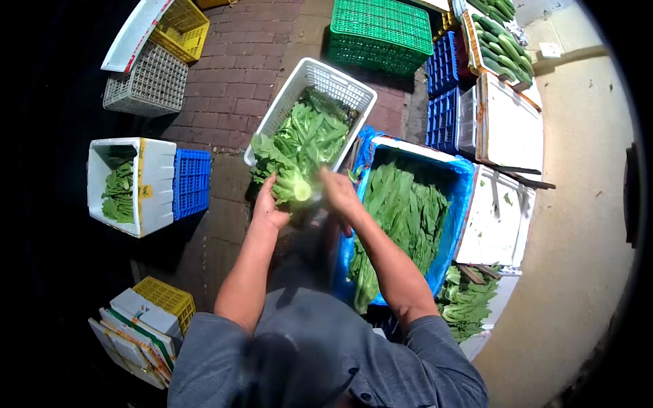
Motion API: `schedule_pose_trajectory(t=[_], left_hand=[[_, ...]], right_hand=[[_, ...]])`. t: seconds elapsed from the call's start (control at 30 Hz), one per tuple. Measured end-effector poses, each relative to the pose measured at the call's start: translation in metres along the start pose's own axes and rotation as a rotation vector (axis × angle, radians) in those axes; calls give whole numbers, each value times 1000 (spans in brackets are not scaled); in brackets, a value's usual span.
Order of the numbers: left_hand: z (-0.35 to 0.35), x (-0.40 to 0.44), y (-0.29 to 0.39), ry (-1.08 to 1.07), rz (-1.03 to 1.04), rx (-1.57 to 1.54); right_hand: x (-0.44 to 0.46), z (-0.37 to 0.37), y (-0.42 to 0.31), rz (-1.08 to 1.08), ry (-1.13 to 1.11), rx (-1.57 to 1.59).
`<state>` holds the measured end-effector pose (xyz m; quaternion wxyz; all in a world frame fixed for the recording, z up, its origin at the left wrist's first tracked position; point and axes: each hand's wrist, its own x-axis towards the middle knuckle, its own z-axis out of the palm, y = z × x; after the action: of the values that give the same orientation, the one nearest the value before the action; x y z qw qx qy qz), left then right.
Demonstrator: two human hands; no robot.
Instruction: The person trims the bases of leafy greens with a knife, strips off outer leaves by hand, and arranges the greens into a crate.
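A head of leafy green lettuce (294,182) is held over the near end of a white plastic crate (354,88), its pale cut stem end turned toward me. My left hand (271,204) is wrapped round the lettuce from the left. Close to the right of the stem is my right hand (340,194), its fingers curled and partly blurred. A small red bit shows below that hand, but what it grips is not clear. More leafy greens (316,129) lie inside the white crate.
On the right stands a blue-lined box (464,204) of long-leaf greens (401,211). Green crates (381,34) are behind, with cucumbers (503,47) at upper right. A foam box (155,183) and blue crate (192,182) stand left. Foam lids (129,347) lean at lower left.
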<state>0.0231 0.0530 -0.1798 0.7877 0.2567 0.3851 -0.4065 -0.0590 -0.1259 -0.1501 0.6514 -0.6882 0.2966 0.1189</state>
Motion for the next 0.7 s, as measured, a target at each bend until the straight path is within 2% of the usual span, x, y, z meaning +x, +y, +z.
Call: schedule_pose_trajectory(t=[0.07,0.13,0.17,0.23,0.3,0.33,0.4,0.43,0.53,0.57,0.67,0.7], left_hand=[[-1,-8,1,19,31,106],[7,-22,0,-28,0,107],[10,-30,-2,49,63,160],[1,-30,-1,107,84,268],[-15,-25,-4,62,96,343],[-17,-27,-6,13,97,350],[-22,-27,-9,74,75,433],[-26,-27,-12,76,86,485],[-31,-31,-20,38,103,557],[-31,-32,-21,17,107,566],[-31,-39,-19,-13,31,492],[-42,-33,-18,-62,-26,440]], right_hand=[[10,5,-6,49,66,-42],[19,4,-11,16,34,-126],[19,7,-11,6,42,-66],[22,12,-14,-121,61,-121],[23,14,-19,-176,70,-134],[21,15,-30,-217,82,-216],[17,20,-49,-295,110,-376],[24,29,-36,-458,216,-448],[33,31,-35,-270,101,-657],[39,31,-25,-288,174,-619],[65,10,-1,-139,173,-63],[67,3,-3,-156,210,94]])
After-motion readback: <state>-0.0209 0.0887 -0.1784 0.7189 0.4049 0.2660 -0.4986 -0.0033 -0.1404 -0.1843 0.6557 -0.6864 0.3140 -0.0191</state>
